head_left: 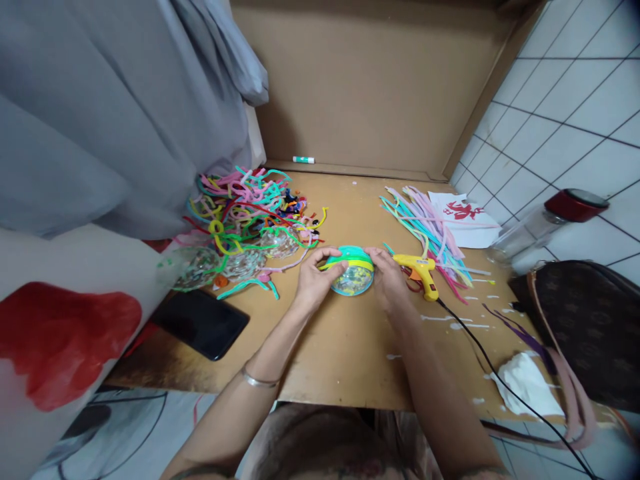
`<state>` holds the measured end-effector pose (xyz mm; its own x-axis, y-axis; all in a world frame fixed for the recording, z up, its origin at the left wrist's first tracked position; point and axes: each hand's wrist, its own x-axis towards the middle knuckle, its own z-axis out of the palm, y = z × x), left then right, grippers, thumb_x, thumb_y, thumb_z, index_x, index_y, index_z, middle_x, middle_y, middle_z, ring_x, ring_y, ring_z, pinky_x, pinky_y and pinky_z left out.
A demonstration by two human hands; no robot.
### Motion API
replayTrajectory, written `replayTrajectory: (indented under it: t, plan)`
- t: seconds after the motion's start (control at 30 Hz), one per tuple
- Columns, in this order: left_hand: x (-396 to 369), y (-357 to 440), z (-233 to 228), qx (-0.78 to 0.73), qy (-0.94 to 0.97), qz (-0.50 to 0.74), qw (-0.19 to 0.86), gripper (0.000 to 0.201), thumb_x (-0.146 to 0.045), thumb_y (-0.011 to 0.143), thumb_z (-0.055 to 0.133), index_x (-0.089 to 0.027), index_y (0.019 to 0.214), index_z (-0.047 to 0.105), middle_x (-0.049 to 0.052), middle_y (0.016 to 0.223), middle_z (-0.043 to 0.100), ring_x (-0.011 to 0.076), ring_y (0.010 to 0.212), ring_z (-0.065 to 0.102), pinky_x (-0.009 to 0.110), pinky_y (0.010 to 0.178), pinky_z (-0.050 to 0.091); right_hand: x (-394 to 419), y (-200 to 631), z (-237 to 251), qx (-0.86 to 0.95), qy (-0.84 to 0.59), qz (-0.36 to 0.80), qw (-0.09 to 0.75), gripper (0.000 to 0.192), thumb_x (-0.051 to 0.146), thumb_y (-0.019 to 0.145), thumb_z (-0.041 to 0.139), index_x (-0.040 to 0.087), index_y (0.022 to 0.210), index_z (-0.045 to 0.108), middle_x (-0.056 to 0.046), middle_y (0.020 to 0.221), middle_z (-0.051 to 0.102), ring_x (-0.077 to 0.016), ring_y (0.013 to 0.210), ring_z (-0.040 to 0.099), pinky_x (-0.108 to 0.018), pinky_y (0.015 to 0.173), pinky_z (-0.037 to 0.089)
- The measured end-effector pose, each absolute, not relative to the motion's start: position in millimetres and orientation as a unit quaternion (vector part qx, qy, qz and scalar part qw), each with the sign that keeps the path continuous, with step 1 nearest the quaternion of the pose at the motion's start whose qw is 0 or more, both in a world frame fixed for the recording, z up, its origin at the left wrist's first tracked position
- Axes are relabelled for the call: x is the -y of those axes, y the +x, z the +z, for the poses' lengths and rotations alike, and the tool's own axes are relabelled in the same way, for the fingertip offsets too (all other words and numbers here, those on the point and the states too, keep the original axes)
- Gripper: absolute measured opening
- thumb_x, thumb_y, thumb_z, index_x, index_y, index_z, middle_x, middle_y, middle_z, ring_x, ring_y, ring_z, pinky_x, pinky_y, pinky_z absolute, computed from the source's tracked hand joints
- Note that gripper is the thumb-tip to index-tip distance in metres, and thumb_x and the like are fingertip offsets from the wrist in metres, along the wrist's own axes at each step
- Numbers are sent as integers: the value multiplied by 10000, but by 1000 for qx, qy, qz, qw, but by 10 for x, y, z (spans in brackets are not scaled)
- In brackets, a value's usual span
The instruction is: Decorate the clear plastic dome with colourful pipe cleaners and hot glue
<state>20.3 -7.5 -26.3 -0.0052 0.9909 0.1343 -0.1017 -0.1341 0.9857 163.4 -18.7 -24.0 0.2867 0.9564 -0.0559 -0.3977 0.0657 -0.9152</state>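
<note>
i hold a round, clear-looking disc (353, 283) over the middle of the table (340, 363), right in front of me; whether it rests on the wood or hangs just above, i cannot tell. my left hand (316, 277) is closed on its left side, thumb across the front. my right hand (389, 273) is drawn in narrow at the right edge, holding the rim, with its thumb hidden.

turquoise and yellow fuzzy strips (353, 257) lie across the upper part of the disc. if my left thumb lifts too soon, i think the yellow one could spring out of line, since such strips tend to be bendy. pressing unevenly from both sides could also tilt the disc or skew the rows.

my bigger worry is the yellow glue gun (421, 270), lying just beside my right hand with its nozzle towards my fingers. i cannot tell whether it is hot; if it is, a small slip to the right could burn me. its black cord (480, 343) runs off past the crumpled tissue (530, 385), so a snagging forearm could drag the gun around. the loose bundle of strips (425, 227) lies close behind it and might get caught too.
</note>
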Motion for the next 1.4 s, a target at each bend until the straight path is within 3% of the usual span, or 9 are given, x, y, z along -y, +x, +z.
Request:
replayTrajectory:
  t: [0.73, 0.93, 1.17, 1.3, 1.4]
  plan:
    - [75, 134, -198, -446, 527, 526, 497, 374, -340, 547, 813, -169, 839, 654, 52, 938, 685, 179, 863, 611, 276, 754, 489, 278, 1587, -242, 397, -509, 443, 623, 417, 324, 541, 778, 219, 889, 573, 1, 852, 635, -184, 800, 588, -320, 733, 488]
    - [94, 156, -182, -445, 533, 531, 486, 372, -366, 557, 817, -175, 831, 652, 55, 958, 680, 189, 883, 612, 303, 796, 481, 258, 1592, -245, 396, -526, 432, 616, 433, 295, 503, 793, 219, 869, 574, 7, 846, 630, -182, 807, 584, -320, 753, 473]
    - [91, 170, -235, -454, 581, 540, 407, 275, -345, 638, 778, -179, 814, 646, 50, 942, 665, 175, 862, 611, 298, 815, 472, 243, 1609, -263, 390, -527, 427, 623, 414, 287, 505, 782, 227, 847, 556, 32, 785, 602, -168, 759, 559, -301, 710, 451]
    - [145, 159, -224, -486, 633, 521, 302, 244, -376, 695, 740, -187, 794, 620, 31, 840, 624, 174, 810, 572, 285, 748, 440, 242, 1626, -282, 388, -515, 439, 625, 401, 297, 523, 774, 225, 850, 553, 40, 777, 591, -159, 742, 548, -286, 687, 434]
    - [195, 154, -202, -519, 645, 486, 281, 267, -420, 727, 709, -188, 760, 581, -3, 730, 588, 149, 696, 530, 263, 660, 388, 235, 1633, -301, 386, -516, 436, 627, 400, 301, 526, 768, 223, 853, 551, 42, 779, 578, -159, 747, 541, -284, 689, 426]
